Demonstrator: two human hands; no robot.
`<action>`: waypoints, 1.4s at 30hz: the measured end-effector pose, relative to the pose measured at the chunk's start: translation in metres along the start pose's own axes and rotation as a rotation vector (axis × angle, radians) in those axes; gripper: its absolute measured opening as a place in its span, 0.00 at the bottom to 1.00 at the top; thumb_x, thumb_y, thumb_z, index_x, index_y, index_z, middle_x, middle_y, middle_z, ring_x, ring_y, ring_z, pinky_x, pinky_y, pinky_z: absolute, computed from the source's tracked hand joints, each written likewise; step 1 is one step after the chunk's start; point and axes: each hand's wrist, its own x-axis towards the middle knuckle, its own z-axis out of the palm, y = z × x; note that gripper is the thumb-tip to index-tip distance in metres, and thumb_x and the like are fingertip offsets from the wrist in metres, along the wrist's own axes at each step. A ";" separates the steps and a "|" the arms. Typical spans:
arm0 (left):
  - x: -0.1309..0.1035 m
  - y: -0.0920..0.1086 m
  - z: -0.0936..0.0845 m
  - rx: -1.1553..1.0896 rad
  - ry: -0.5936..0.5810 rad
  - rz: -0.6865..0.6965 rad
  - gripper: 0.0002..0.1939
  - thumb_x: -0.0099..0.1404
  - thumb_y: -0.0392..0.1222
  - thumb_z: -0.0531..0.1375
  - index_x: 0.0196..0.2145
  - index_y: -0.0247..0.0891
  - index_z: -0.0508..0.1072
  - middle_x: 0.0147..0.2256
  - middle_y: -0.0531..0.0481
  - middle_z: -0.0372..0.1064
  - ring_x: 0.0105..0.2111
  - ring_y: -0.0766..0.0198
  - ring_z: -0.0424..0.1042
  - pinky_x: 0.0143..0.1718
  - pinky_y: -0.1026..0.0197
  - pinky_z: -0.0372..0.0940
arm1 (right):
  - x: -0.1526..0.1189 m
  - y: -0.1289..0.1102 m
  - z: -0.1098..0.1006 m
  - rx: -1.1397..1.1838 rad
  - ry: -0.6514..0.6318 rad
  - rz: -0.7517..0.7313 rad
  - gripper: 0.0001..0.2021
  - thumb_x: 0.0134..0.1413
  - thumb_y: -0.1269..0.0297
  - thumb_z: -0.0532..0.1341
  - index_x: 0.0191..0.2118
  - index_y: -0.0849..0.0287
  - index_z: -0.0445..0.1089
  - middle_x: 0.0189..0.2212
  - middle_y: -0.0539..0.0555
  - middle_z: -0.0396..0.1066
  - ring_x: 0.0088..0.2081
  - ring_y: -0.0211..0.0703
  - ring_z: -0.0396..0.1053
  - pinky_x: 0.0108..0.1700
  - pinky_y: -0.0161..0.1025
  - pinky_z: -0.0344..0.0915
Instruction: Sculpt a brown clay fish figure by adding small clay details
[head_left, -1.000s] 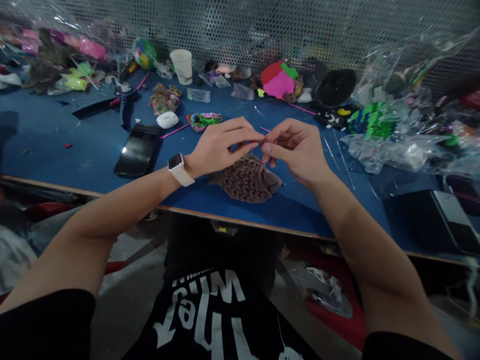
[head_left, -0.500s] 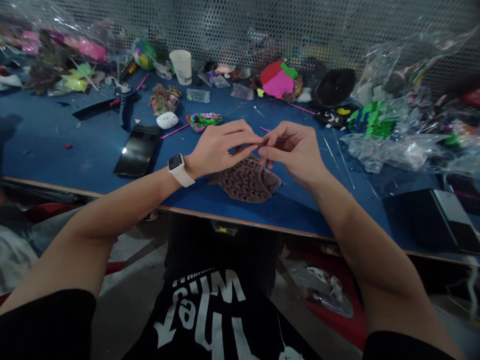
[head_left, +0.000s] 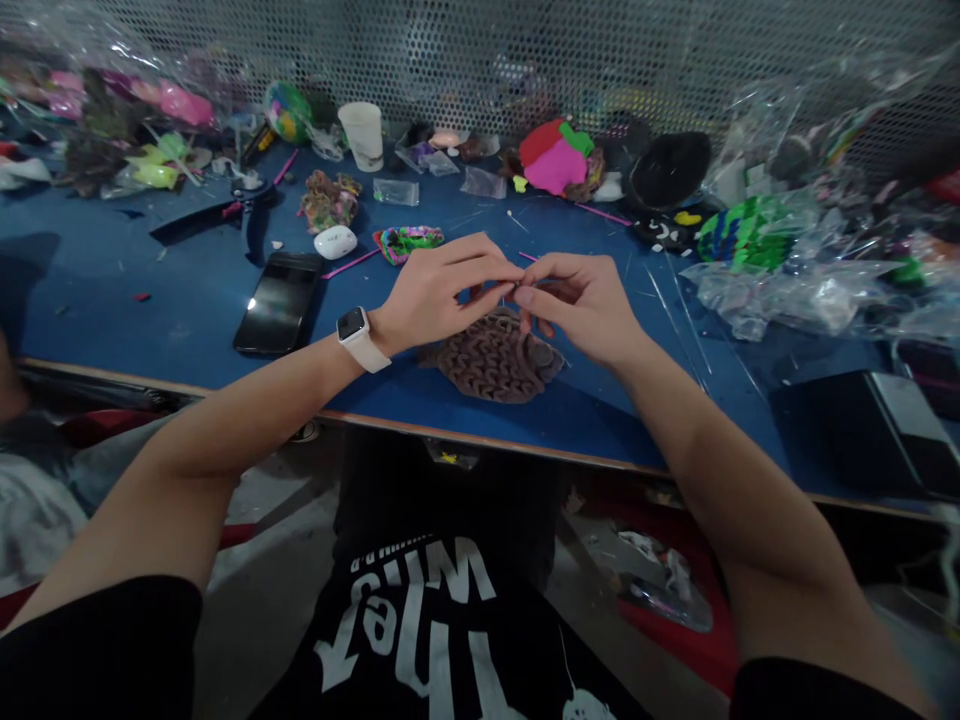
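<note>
Just above a brown clay piece (head_left: 491,362) with a braided, scale-like surface, my two hands meet fingertip to fingertip. My left hand (head_left: 450,290), with a white-strapped watch (head_left: 360,338) at the wrist, is closed in a pinch. My right hand (head_left: 581,305) pinches at the same spot from the other side. Something tiny and dark seems to sit between the fingertips, too small to name. The brown piece lies on the blue table (head_left: 187,310) near its front edge, partly covered by my fingers, with a round flat disc at its right end.
Left of my hands lie a black phone (head_left: 277,302), a white earbud case (head_left: 335,241) and a multicoloured clay piece (head_left: 409,242). A paper cup (head_left: 363,136) and colourful clay lumps line the back. Plastic bags (head_left: 757,300) and a dark box (head_left: 862,430) are at the right.
My right hand has shifted slightly left and turned a little, its fingers still meeting my left hand's. The brown clay piece stays put, with its round disc showing more clearly.
</note>
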 end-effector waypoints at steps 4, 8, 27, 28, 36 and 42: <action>0.000 0.000 0.000 -0.004 -0.036 -0.012 0.17 0.89 0.51 0.55 0.59 0.51 0.83 0.51 0.46 0.84 0.53 0.53 0.86 0.53 0.46 0.81 | -0.001 0.000 0.000 -0.060 0.021 0.002 0.24 0.55 0.35 0.83 0.35 0.51 0.82 0.23 0.48 0.76 0.20 0.41 0.69 0.22 0.42 0.61; 0.000 -0.001 -0.002 -0.015 -0.056 -0.028 0.18 0.89 0.49 0.54 0.61 0.51 0.83 0.53 0.45 0.84 0.54 0.50 0.85 0.55 0.43 0.81 | 0.001 0.000 -0.001 -0.066 0.052 -0.003 0.25 0.55 0.34 0.83 0.36 0.50 0.81 0.25 0.49 0.75 0.24 0.45 0.74 0.24 0.44 0.63; 0.005 -0.010 -0.003 -0.045 -0.034 0.049 0.16 0.89 0.54 0.57 0.49 0.47 0.81 0.46 0.45 0.83 0.42 0.57 0.84 0.43 0.50 0.79 | 0.002 0.009 -0.009 -0.198 0.069 -0.043 0.24 0.62 0.33 0.78 0.39 0.49 0.83 0.28 0.51 0.79 0.27 0.48 0.78 0.26 0.44 0.70; 0.005 -0.012 -0.003 -0.048 -0.021 0.071 0.16 0.89 0.54 0.56 0.49 0.47 0.81 0.46 0.45 0.84 0.43 0.57 0.84 0.43 0.50 0.79 | 0.001 0.008 -0.012 -0.255 0.076 -0.064 0.22 0.63 0.34 0.78 0.40 0.49 0.84 0.29 0.52 0.80 0.28 0.49 0.78 0.27 0.45 0.71; 0.005 -0.017 -0.004 -0.005 -0.051 0.105 0.14 0.88 0.48 0.57 0.49 0.44 0.81 0.45 0.45 0.84 0.42 0.56 0.84 0.41 0.51 0.76 | -0.003 -0.009 -0.054 -0.819 -0.141 -0.192 0.08 0.74 0.53 0.70 0.47 0.45 0.88 0.41 0.54 0.88 0.41 0.58 0.84 0.48 0.54 0.78; 0.004 -0.019 -0.004 -0.069 -0.222 0.005 0.13 0.84 0.47 0.59 0.51 0.46 0.85 0.49 0.44 0.85 0.47 0.52 0.85 0.49 0.48 0.77 | -0.001 -0.011 -0.047 -0.905 -0.398 -0.220 0.13 0.77 0.59 0.63 0.49 0.44 0.87 0.46 0.55 0.89 0.47 0.61 0.85 0.49 0.54 0.74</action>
